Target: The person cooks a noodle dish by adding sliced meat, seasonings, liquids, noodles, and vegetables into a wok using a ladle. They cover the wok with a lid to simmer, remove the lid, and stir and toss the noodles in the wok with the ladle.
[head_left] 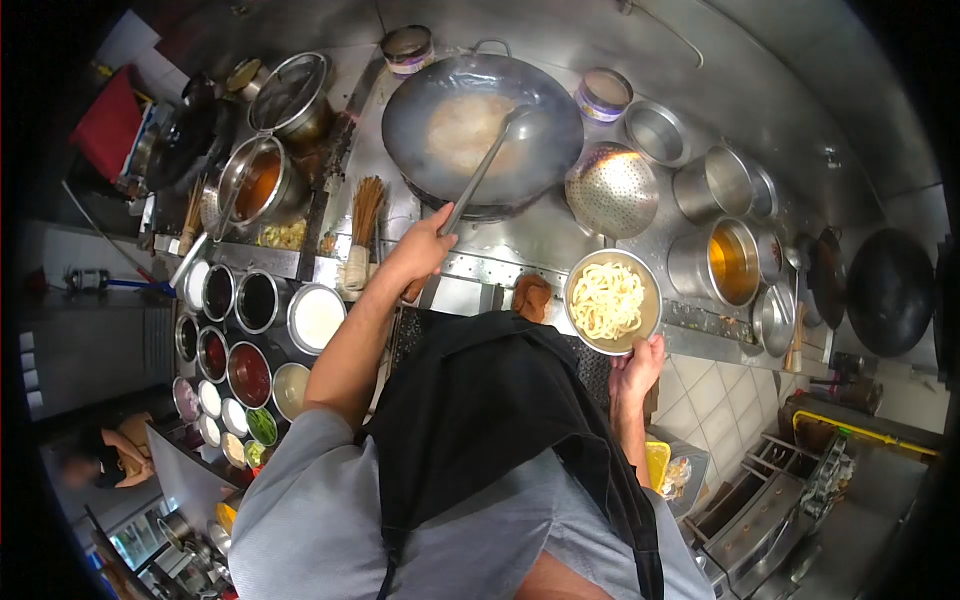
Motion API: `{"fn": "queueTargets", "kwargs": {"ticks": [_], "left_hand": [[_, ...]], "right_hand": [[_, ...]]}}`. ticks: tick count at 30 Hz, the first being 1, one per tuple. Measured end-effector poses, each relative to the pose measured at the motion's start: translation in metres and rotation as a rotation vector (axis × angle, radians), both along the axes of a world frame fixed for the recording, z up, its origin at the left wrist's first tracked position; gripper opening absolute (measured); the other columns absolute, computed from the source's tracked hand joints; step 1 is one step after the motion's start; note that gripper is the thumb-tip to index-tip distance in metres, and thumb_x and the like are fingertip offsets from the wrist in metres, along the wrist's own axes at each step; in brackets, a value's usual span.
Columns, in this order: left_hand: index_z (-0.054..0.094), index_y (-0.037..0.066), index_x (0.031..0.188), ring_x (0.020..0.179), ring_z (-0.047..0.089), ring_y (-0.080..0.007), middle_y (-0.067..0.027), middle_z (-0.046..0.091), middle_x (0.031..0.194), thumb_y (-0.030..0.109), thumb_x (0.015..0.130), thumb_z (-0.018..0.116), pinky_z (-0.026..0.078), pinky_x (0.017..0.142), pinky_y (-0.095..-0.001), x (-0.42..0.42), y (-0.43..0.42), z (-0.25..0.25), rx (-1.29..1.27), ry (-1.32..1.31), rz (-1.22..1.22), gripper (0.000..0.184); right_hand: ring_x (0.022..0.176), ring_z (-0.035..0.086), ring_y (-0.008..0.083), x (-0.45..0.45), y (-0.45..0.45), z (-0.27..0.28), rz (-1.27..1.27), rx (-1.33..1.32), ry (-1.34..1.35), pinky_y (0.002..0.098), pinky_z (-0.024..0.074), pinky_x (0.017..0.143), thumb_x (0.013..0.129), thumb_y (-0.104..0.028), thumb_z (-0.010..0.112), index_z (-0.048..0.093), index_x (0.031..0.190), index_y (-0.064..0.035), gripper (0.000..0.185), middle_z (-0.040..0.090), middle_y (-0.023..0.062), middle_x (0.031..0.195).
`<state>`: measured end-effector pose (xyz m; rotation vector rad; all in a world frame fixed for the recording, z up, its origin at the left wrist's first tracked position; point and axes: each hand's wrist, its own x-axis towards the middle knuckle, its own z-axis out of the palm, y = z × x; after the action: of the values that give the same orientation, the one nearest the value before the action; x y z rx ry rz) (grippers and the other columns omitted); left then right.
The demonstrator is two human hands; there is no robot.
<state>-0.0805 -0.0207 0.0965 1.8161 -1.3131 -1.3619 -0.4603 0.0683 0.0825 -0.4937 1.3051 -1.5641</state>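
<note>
My left hand is closed around the handle of a long metal ladle. The ladle reaches into a big dark wok, its head over the far right of a cloudy, bubbling-looking liquid. Low on the right, my right hand grips the near rim of a round metal bowl. Thick pale noodles fill much of that bowl, which is apart from the wok. A perforated metal strainer lies between wok and bowl. Some of the right-hand fingers are hidden beneath the bowl.
Metal pots, one with amber liquid, stand at right. Left are a pot of reddish-brown liquid, a bamboo brush and several sauce containers. A brown cloth-like lump lies at the front edge. Another person is far left.
</note>
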Motion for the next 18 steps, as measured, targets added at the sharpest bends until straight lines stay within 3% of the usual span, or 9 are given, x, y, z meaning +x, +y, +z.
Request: {"fn": "queueTargets", "kwargs": {"ticks": [3, 5, 7, 9, 10, 13, 15, 17, 18], "left_hand": [[0.038, 0.015, 0.152, 0.057, 0.057, -0.0151, -0.0103, 0.066, 0.081, 0.011, 0.094, 0.06, 0.05, 0.056, -0.0316, 0.005, 0.006, 0.01, -0.036, -0.018, 0.08, 0.062], [0.039, 0.016, 0.151, 0.068, 0.062, -0.0201, -0.0172, 0.068, 0.096, 0.011, 0.094, 0.061, 0.052, 0.066, -0.0335, 0.031, 0.015, -0.01, -0.28, -0.192, 0.047, 0.062], [0.039, 0.016, 0.151, 0.079, 0.065, -0.0245, -0.0221, 0.069, 0.106, 0.012, 0.094, 0.062, 0.053, 0.076, -0.0347, 0.051, 0.026, -0.01, -0.321, -0.363, 0.015, 0.062], [0.039, 0.016, 0.151, 0.088, 0.066, -0.0284, -0.0251, 0.068, 0.112, 0.013, 0.093, 0.063, 0.052, 0.083, -0.035, 0.062, 0.035, 0.014, -0.163, -0.534, -0.006, 0.063], [0.04, 0.016, 0.15, 0.08, 0.066, -0.0301, -0.0263, 0.068, 0.099, 0.014, 0.092, 0.062, 0.052, 0.077, -0.0365, 0.067, 0.04, 0.014, -0.154, -0.629, -0.037, 0.062], [0.04, 0.019, 0.151, 0.065, 0.062, -0.0244, -0.0197, 0.067, 0.082, 0.014, 0.092, 0.061, 0.051, 0.066, -0.0359, 0.074, 0.059, 0.013, -0.088, -0.51, -0.012, 0.062], [0.041, 0.015, 0.149, 0.101, 0.06, -0.0338, -0.0239, 0.062, 0.113, 0.014, 0.092, 0.062, 0.048, 0.089, -0.0372, 0.07, 0.07, 0.041, -0.016, -0.42, 0.014, 0.06], [0.042, 0.012, 0.148, 0.12, 0.059, -0.0369, -0.0254, 0.059, 0.13, 0.014, 0.092, 0.063, 0.045, 0.101, -0.0366, 0.07, 0.08, 0.066, 0.033, -0.372, 0.018, 0.06], [0.042, 0.012, 0.148, 0.122, 0.059, -0.0353, -0.0249, 0.058, 0.132, 0.013, 0.092, 0.063, 0.045, 0.101, -0.0353, 0.071, 0.084, 0.073, 0.044, -0.369, 0.008, 0.06]], "right_hand": [[0.036, 0.036, 0.0093, 0.001, 0.005, 0.002, -0.022, 0.024, 0.02, 0.0251, 0.0301, 0.034, 0.087, 0.004, 0.049, 0.043, 0.082, -0.0097, 0.015, 0.047, 0.0017, 0.054], [0.036, 0.036, 0.0094, 0.0, 0.007, 0.002, -0.034, 0.028, 0.008, 0.025, 0.0304, 0.035, 0.087, 0.004, 0.049, 0.043, 0.082, -0.0097, 0.016, 0.047, 0.0017, 0.054], [0.036, 0.036, 0.0095, -0.003, 0.011, -0.001, -0.035, 0.019, -0.037, 0.0251, 0.0308, 0.035, 0.087, 0.004, 0.049, 0.043, 0.083, -0.0098, 0.016, 0.047, 0.0017, 0.054], [0.036, 0.037, 0.0095, -0.002, 0.01, -0.001, -0.041, 0.037, -0.019, 0.0251, 0.031, 0.035, 0.087, 0.004, 0.049, 0.043, 0.083, -0.0097, 0.016, 0.046, 0.0016, 0.054], [0.036, 0.037, 0.0095, -0.001, 0.01, 0.0, -0.042, 0.045, -0.011, 0.0251, 0.0311, 0.034, 0.087, 0.004, 0.049, 0.043, 0.083, -0.0096, 0.015, 0.046, 0.0016, 0.054], [0.036, 0.037, 0.0096, -0.002, 0.009, -0.005, -0.041, 0.041, 0.001, 0.0251, 0.0313, 0.034, 0.088, 0.004, 0.049, 0.042, 0.083, -0.0095, 0.015, 0.046, 0.0018, 0.054], [0.036, 0.037, 0.0098, -0.001, 0.009, -0.003, -0.028, 0.039, 0.005, 0.0253, 0.0318, 0.034, 0.087, 0.004, 0.049, 0.042, 0.083, -0.0095, 0.015, 0.046, 0.0021, 0.054], [0.036, 0.037, 0.01, 0.0, 0.008, -0.004, -0.01, 0.038, 0.006, 0.0254, 0.0321, 0.035, 0.087, 0.004, 0.048, 0.042, 0.083, -0.0095, 0.015, 0.046, 0.0022, 0.054], [0.036, 0.037, 0.0101, -0.001, 0.007, -0.005, -0.001, 0.035, 0.006, 0.0254, 0.0322, 0.035, 0.087, 0.003, 0.048, 0.042, 0.083, -0.0095, 0.015, 0.046, 0.0023, 0.054]]}}
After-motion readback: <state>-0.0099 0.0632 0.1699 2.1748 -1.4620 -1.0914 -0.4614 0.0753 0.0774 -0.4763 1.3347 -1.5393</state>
